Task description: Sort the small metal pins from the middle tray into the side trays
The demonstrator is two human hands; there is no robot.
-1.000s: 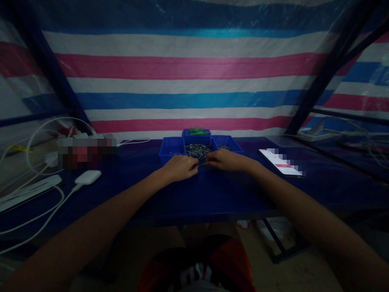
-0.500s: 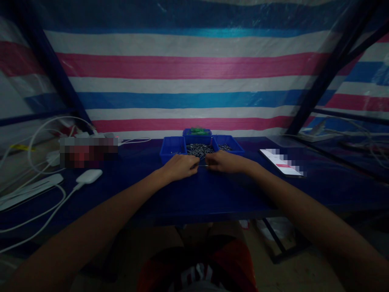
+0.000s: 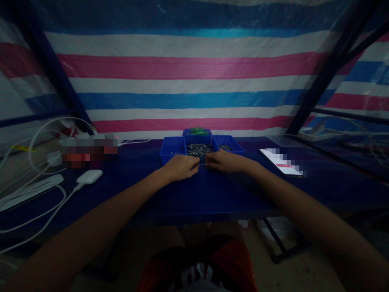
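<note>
My left hand (image 3: 181, 167) and my right hand (image 3: 224, 161) face each other just in front of the blue bins, fingertips pinched and a small gap between them. A thin, light metal pin-like piece (image 3: 203, 164) spans that gap, gripped at each end; its exact kind is too small to tell. Right behind the hands, a blue bin holds a heap of small shiny metal pieces (image 3: 199, 150). Another blue bin (image 3: 172, 145) on the left has a few small pieces in it. In the right blue bin (image 3: 232, 142) lie more metal pieces.
Green items (image 3: 198, 131) fill a blue bin at the back. A lit phone (image 3: 281, 163) lies to the right on the blue table (image 3: 209, 198). White cables, a white charger (image 3: 89, 177) and a power strip are on the left. A striped sheet (image 3: 194, 67) hangs behind.
Both hands stay in nearly the same place, still pinching the thin metal piece between them. The bins and phone have not moved.
</note>
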